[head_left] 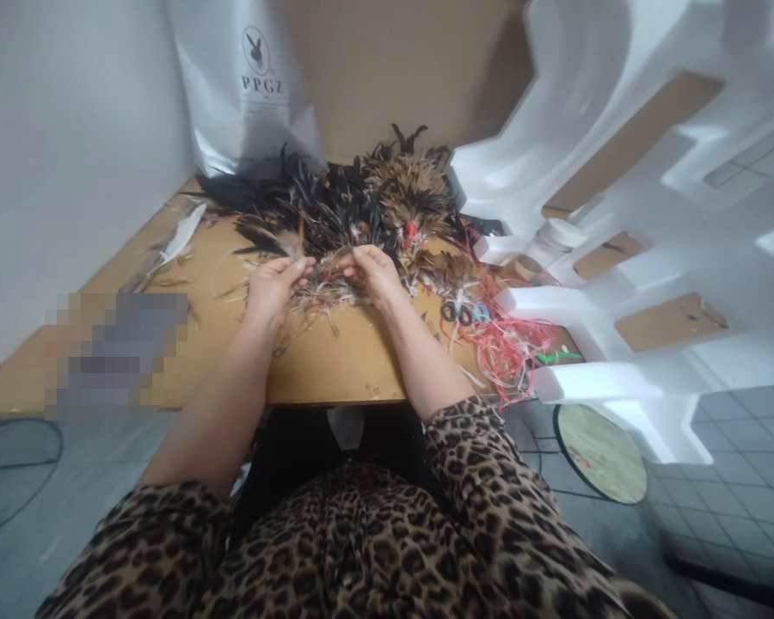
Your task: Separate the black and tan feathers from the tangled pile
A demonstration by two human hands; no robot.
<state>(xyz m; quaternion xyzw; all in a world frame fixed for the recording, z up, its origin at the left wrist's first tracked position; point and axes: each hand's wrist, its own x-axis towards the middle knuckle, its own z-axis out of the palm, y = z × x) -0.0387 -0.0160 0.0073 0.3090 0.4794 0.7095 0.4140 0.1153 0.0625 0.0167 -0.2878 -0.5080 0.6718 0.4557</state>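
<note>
feathers [354,211] lie heaped at the desk's [322,365] 12 o'clock side, dark and brown. left hand [272,288] and right hand [375,273] rest at the heap's 6 o'clock edge, each with fingers pinched together on a small feather bundle [328,273] between them. scissors [464,311] lie at 3 o'clock of the right hand, by red strings [512,344]. a silver bag [248,86] stands at 11 o'clock.

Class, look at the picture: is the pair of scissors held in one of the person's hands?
No: the scissors lie on the table beside the red strings, while both hands, left hand and right hand, handle feathers.
</note>
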